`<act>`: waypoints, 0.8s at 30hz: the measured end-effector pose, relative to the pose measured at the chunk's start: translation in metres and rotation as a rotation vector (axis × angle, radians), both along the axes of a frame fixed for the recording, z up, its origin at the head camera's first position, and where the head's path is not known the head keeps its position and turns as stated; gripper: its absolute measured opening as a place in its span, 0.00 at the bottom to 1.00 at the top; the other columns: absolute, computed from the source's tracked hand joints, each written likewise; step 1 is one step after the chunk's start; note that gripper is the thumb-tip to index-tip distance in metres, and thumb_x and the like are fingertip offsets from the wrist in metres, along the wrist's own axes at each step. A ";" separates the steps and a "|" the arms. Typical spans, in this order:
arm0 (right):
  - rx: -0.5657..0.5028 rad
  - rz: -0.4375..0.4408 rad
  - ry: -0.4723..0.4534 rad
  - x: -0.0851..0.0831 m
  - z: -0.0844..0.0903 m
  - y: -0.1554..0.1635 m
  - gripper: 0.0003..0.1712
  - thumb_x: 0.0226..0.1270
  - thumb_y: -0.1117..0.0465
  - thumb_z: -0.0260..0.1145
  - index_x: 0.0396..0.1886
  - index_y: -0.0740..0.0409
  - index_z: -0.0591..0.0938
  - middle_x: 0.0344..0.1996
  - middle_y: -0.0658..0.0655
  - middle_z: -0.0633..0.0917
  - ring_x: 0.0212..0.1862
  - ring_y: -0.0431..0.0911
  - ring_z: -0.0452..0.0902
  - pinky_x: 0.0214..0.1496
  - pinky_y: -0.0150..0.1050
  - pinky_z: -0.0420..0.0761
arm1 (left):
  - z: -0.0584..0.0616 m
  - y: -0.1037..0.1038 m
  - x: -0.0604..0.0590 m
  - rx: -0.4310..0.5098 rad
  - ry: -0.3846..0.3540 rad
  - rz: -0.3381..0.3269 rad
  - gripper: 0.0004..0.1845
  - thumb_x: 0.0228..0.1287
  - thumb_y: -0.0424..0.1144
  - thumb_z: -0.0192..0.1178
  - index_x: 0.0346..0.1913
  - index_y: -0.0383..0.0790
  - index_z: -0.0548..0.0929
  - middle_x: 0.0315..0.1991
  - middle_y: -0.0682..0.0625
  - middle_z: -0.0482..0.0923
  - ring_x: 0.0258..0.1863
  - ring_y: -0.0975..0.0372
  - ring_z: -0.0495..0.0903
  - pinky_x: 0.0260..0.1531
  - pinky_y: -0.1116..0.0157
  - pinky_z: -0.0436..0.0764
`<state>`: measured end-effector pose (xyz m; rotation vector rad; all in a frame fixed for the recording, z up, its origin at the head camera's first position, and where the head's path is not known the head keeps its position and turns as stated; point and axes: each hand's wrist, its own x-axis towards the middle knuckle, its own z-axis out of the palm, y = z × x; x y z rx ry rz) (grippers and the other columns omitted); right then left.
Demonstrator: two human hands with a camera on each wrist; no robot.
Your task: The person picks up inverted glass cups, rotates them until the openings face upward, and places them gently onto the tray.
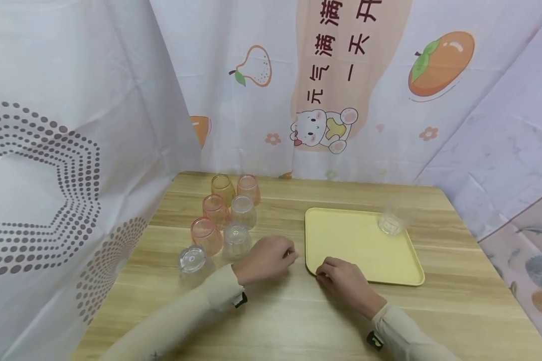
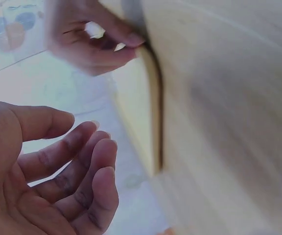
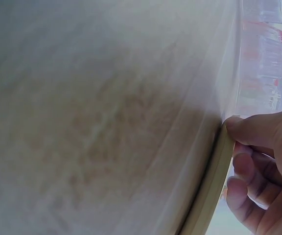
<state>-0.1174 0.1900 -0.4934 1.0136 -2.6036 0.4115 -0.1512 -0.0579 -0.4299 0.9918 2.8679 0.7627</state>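
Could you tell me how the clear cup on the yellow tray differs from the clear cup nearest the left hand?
The clear cup on the tray stands alone at the yellow tray's far right corner; the clear cup nearest the left hand stands on the wooden table among grouped cups. The tray cup looks mouth-up, the table cup upside down, though that is hard to tell. Both are transparent, and no hand touches either.

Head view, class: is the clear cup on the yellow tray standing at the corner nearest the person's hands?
No: the clear cup stands at the far right corner of the yellow tray, opposite the right hand.

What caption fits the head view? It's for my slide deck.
Right hand touches the yellow tray corner; left hand hovers beside upturned cups.
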 end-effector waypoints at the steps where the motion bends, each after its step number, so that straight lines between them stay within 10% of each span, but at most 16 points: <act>1: -0.002 -0.001 0.000 0.000 0.000 0.001 0.10 0.53 0.66 0.81 0.31 0.52 0.88 0.30 0.44 0.82 0.32 0.37 0.81 0.32 0.35 0.82 | 0.006 -0.003 0.002 0.006 0.003 0.000 0.13 0.72 0.40 0.63 0.25 0.51 0.82 0.21 0.63 0.73 0.21 0.70 0.70 0.24 0.70 0.72; 17: -0.018 0.011 -0.015 0.002 0.002 0.001 0.09 0.54 0.67 0.81 0.31 0.53 0.88 0.29 0.44 0.82 0.31 0.36 0.81 0.31 0.33 0.81 | 0.060 -0.082 0.022 0.077 0.082 -0.040 0.08 0.70 0.37 0.66 0.30 0.48 0.85 0.26 0.63 0.76 0.27 0.72 0.74 0.30 0.70 0.77; 24: -0.018 0.000 -0.052 -0.001 0.002 0.002 0.08 0.56 0.65 0.81 0.31 0.50 0.88 0.30 0.43 0.81 0.31 0.34 0.78 0.32 0.33 0.81 | 0.072 -0.122 0.024 0.046 0.162 0.073 0.08 0.66 0.35 0.70 0.31 0.51 0.85 0.25 0.67 0.77 0.27 0.74 0.76 0.30 0.67 0.78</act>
